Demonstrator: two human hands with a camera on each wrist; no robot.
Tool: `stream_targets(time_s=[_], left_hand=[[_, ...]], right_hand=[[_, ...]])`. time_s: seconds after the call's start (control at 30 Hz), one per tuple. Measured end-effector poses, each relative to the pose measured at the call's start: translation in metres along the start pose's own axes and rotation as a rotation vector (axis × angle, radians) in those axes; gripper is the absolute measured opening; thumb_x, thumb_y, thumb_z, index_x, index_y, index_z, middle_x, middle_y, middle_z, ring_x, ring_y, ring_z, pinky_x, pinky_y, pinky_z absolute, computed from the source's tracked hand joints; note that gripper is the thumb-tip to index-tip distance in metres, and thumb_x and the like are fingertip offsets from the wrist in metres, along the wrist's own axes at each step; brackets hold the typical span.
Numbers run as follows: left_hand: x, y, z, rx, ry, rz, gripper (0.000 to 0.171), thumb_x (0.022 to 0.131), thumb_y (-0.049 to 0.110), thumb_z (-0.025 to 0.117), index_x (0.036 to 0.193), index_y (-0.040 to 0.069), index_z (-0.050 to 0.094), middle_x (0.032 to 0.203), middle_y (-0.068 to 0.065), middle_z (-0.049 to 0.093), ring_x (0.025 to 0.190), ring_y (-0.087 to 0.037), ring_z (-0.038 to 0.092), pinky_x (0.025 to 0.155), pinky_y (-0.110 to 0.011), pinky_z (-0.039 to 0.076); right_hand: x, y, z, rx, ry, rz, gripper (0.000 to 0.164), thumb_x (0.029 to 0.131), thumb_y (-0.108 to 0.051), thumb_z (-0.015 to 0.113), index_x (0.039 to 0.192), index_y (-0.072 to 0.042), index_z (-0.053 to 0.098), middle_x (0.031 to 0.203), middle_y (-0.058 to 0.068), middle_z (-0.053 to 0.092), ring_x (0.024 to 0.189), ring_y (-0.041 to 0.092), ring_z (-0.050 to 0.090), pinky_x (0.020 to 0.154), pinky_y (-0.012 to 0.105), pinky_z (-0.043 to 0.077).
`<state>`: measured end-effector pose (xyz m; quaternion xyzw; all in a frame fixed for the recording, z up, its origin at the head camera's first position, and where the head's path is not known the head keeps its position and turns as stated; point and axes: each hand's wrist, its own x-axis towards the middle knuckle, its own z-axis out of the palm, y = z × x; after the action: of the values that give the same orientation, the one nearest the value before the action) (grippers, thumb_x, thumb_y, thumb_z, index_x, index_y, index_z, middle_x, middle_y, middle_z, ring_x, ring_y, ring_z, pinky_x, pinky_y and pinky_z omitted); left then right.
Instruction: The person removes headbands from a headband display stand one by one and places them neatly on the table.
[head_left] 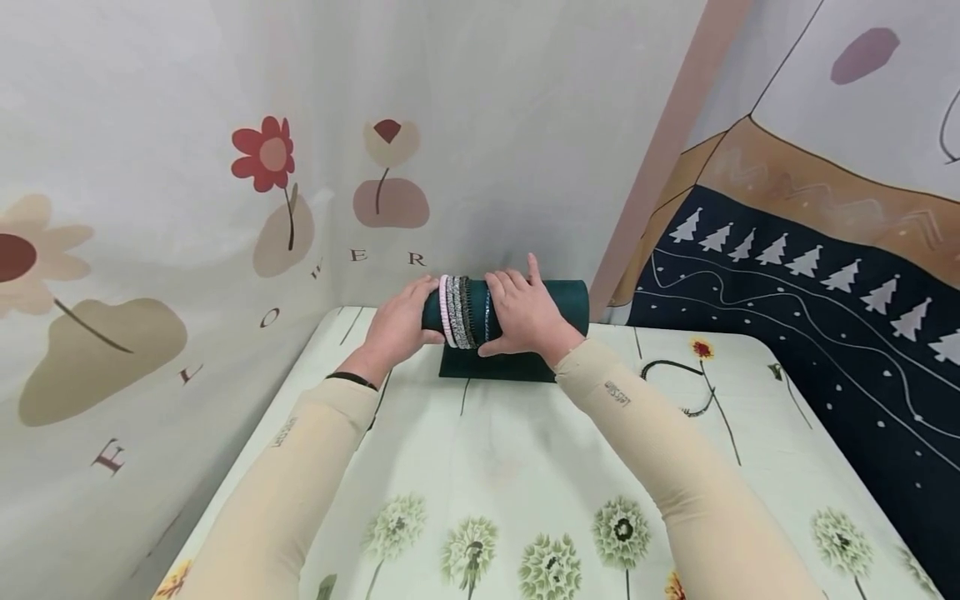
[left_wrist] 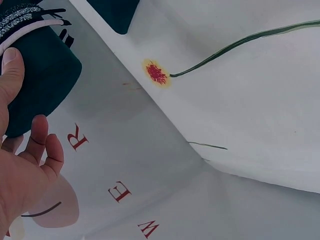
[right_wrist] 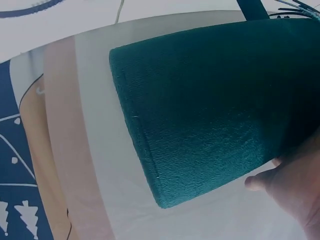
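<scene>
A dark green velvet bracelet stand [head_left: 567, 304] with a padded horizontal bar stands at the table's back. Around the bar's left part sit several bracelets side by side: a pink one [head_left: 446, 310], silvery grey ones [head_left: 457, 312] and a dark one [head_left: 468, 312]. My left hand [head_left: 397, 323] grips the bar's left end, thumb in front, fingers over the top. A thin blue beaded bracelet [head_left: 487, 315] circles the bar right of the group. My right hand [head_left: 522, 312] holds it at the fingertips and thumb; its underside is hidden.
A dark bracelet [head_left: 670, 362] lies on the flower-print tablecloth [head_left: 525, 450], right of the stand. Close behind the stand hangs a pale printed curtain [head_left: 510, 167]. To the right is a dark blue cloth with white trees [head_left: 772, 250].
</scene>
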<state>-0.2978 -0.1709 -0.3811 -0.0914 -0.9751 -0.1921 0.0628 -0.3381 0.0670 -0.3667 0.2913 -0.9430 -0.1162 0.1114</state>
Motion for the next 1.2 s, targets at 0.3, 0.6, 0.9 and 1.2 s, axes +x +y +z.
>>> stream_targets(time_s=[0.3, 0.6, 0.9, 1.2], left_hand=[[0.001, 0.000, 0.003, -0.002, -0.001, 0.002, 0.101, 0.090, 0.033, 0.088, 0.169, 0.015, 0.028, 0.178, -0.010, 0.026, 0.161, -0.037, 0.034, 0.130, -0.059, 0.034], [0.003, 0.000, 0.001, -0.004, -0.013, -0.008, 0.102, 0.089, 0.033, 0.088, 0.169, 0.015, 0.028, 0.179, -0.010, 0.025, 0.159, -0.038, 0.036, 0.129, -0.060, 0.035], [0.003, 0.000, -0.001, 0.007, -0.014, -0.011, 0.102, 0.090, 0.034, 0.088, 0.170, 0.016, 0.027, 0.179, -0.009, 0.025, 0.160, -0.038, 0.035, 0.129, -0.060, 0.034], [0.003, 0.001, -0.001, 0.015, -0.016, -0.007, 0.101, 0.090, 0.034, 0.087, 0.169, 0.014, 0.027, 0.178, -0.010, 0.026, 0.160, -0.038, 0.036, 0.129, -0.061, 0.034]], right_hand=[[-0.005, 0.014, -0.004, 0.027, -0.016, -0.018, 0.130, 0.075, -0.084, 0.076, 0.166, -0.004, 0.029, 0.167, 0.013, 0.047, 0.155, 0.034, 0.040, 0.134, 0.066, -0.005], [-0.018, 0.054, -0.007, 0.025, -0.093, -0.001, 0.126, 0.076, -0.086, 0.071, 0.164, -0.003, 0.036, 0.166, 0.015, 0.049, 0.156, 0.035, 0.039, 0.135, 0.066, -0.004], [-0.036, 0.085, -0.010, 0.051, -0.112, 0.022, 0.126, 0.073, -0.081, 0.080, 0.161, -0.001, 0.041, 0.162, 0.018, 0.052, 0.154, 0.039, 0.040, 0.133, 0.069, -0.004], [-0.061, 0.110, 0.002, 0.243, -0.029, 0.114, 0.132, 0.067, -0.075, 0.089, 0.161, -0.001, 0.033, 0.164, 0.020, 0.044, 0.151, 0.041, 0.042, 0.134, 0.069, -0.001]])
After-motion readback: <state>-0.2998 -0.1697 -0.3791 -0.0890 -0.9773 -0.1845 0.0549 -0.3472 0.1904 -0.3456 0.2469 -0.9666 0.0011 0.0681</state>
